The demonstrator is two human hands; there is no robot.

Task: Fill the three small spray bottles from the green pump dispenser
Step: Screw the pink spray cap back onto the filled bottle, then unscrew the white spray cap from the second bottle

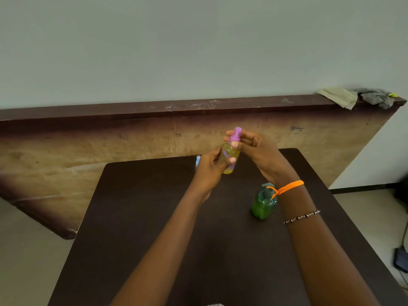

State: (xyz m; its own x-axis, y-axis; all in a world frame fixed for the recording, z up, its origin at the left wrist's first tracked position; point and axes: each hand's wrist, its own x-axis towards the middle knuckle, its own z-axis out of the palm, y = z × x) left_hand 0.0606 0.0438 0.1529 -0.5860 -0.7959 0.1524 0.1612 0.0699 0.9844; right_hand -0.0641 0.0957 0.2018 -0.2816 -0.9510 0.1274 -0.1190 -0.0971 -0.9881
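A small spray bottle [230, 155] with yellow-green liquid and a purple spray top is held up above the far part of the dark table [154, 217]. My left hand [209, 168] grips its body from the left. My right hand [254, 146] pinches the purple top with thumb and fingers. A second small bottle with a blue top [198, 161] peeks out behind my left hand. The green pump dispenser [262, 204] stands on the table under my right wrist, its pump head partly hidden by an orange wristband. A third small bottle is not in sight.
A long brown ledge [154, 107] runs along the wall behind the table, with crumpled cloths [357, 98] at its right end. A dark device with cables [400, 259] lies on the floor at the right.
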